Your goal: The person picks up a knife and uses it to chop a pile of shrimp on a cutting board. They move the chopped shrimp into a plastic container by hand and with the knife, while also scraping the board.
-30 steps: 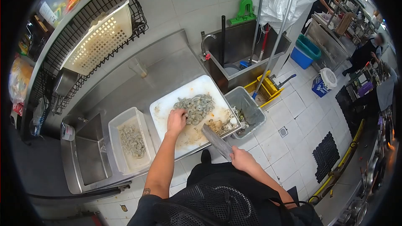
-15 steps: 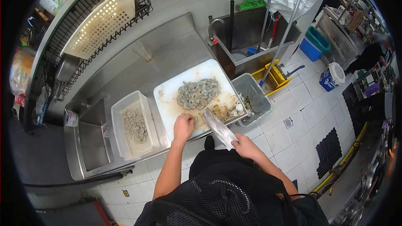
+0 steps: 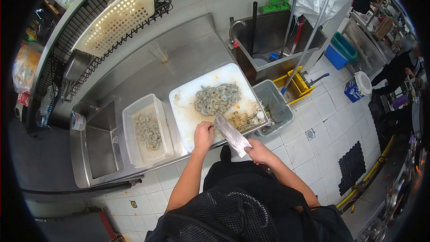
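My right hand (image 3: 260,152) grips the handle of a broad-bladed cleaver (image 3: 232,135), its blade slanting over the near edge of a white cutting board (image 3: 182,103). The far end of the blade is close to the fingertips of my left hand (image 3: 204,135). That hand is closed in a pinch over the board; whatever lies in the fingers is hidden. A heap of raw grey peeled shrimp (image 3: 217,99) rests mid-board, just beyond both hands. Brownish shell scraps (image 3: 242,121) spread along the board's right near side.
Left of the board stands a clear plastic tub (image 3: 168,139) with more shrimp (image 3: 148,131) in it. A grey bin (image 3: 284,123) holding scraps is at the board's right. Beyond are a yellow mop bucket (image 3: 300,86) and a deep sink (image 3: 286,69). A co-worker (image 3: 398,69) stands far right.
The cleaver's far end has come nearer to my left fingers. My left hand stays closed at the board's near edge, and the whole view has shifted slightly.
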A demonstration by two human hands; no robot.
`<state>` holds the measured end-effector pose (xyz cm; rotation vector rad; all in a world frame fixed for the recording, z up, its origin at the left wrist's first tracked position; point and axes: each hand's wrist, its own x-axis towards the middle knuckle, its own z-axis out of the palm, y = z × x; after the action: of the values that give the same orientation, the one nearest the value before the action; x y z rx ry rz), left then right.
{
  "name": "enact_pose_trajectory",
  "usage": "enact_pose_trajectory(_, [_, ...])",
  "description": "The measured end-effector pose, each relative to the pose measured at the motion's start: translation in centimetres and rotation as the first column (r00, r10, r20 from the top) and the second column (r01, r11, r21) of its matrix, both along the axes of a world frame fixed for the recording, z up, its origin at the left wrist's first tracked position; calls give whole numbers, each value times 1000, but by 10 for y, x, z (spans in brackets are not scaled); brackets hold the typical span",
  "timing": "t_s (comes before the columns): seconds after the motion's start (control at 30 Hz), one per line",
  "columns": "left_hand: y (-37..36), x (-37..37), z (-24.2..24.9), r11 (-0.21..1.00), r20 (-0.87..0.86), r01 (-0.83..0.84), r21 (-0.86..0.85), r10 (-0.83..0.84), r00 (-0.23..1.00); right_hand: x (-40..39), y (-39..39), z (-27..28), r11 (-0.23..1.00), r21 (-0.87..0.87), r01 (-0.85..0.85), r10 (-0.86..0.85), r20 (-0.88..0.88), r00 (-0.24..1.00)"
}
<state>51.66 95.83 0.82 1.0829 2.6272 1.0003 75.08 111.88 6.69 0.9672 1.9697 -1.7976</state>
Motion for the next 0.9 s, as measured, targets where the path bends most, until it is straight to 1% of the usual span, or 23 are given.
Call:
enact_pose_trajectory(0.13, [-2, -2, 6, 999, 19, 18, -32, -17, 1000, -10, -1, -6, 996, -81, 31, -27, 41, 999])
enact_pose_trajectory(0.2, [-4, -3, 7, 998, 86, 49, -38, -46, 995, -11, -2, -6, 992, -113, 48, -44, 36, 998])
enact_pose_trajectory(0.23, [-4, -3, 8, 998, 88, 51, -42, -47, 995, -9, -3, -8, 987, -145, 63, -59, 31, 998])
enact_pose_trajectory(0.33, [-6, 0, 5, 998, 111, 33, -55, -27, 993, 0, -4, -19, 981, -185, 54, -50, 27, 998])
enact_pose_trajectory(0.4, [-3, 1, 0, 1000, 122, -9, 0, 9, 992, 10, -7, -29, 978, -204, 48, -44, 26, 999])
enact_pose_trajectory(0.57, [-3, 3, 3, 999, 150, -36, -17, 39, 988, 34, -7, -25, 962, -270, 31, -30, 9, 1000])
enact_pose_trajectory(0.63, [-3, 3, 5, 999, 166, -39, -24, 42, 985, 43, 2, -15, 975, -220, -45, 55, 41, 998])
enact_pose_trajectory(0.67, [-3, 1, 4, 998, 161, -26, -56, 35, 986, 46, 5, -5, 975, -221, -40, 49, 39, 998])
enact_pose_trajectory(0.73, [-1, 0, 11, 996, 155, -11, -88, 25, 988, 53, 11, 10, 990, -128, -53, 63, 80, 995])
enact_pose_trajectory(0.8, [5, 0, 24, 995, 47, -14, -98, 18, 999, 56, 15, 13, 995, -96, -38, 46, 78, 996])
enact_pose_trajectory(0.83, [7, -3, 22, 995, 48, -13, -97, 18, 999, 58, 16, 13, 997, -65, -29, 34, 76, 997])
enact_pose_trajectory(0.87, [8, -7, 20, 994, -3, 92, -59, -92, 996, 57, 14, 11, 997, -65, -31, 36, 75, 996])
enact_pose_trajectory(0.9, [7, -8, 17, 980, -58, 196, -26, -197, 979, 55, 12, 7, 997, 54, -55, 53, 26, 998])
